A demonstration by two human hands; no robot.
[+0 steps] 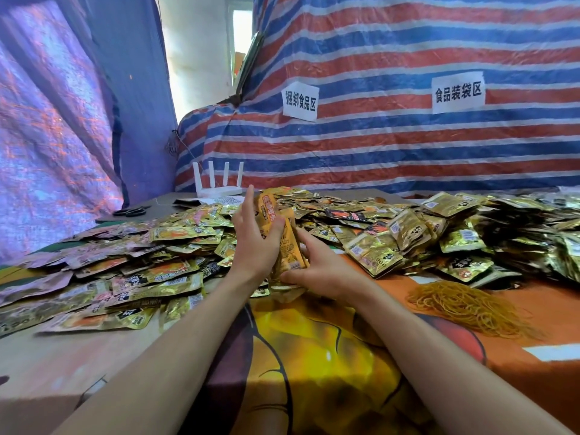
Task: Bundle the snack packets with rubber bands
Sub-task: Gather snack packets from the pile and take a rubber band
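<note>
A small stack of orange-gold snack packets stands on edge at the table's middle, held between both hands. My left hand presses its left face, thumb over the top packet, fingers pointing up. My right hand grips the stack's lower right end. No rubber band is visible around the stack. A heap of yellow rubber bands lies on the cloth to the right of my right forearm. Loose gold packets lie piled across the table behind and to both sides.
A white router with several antennas stands at the back. Black scissors lie at the back left. A striped tarp wall with two paper signs closes the far side. The printed tablecloth covers the near table.
</note>
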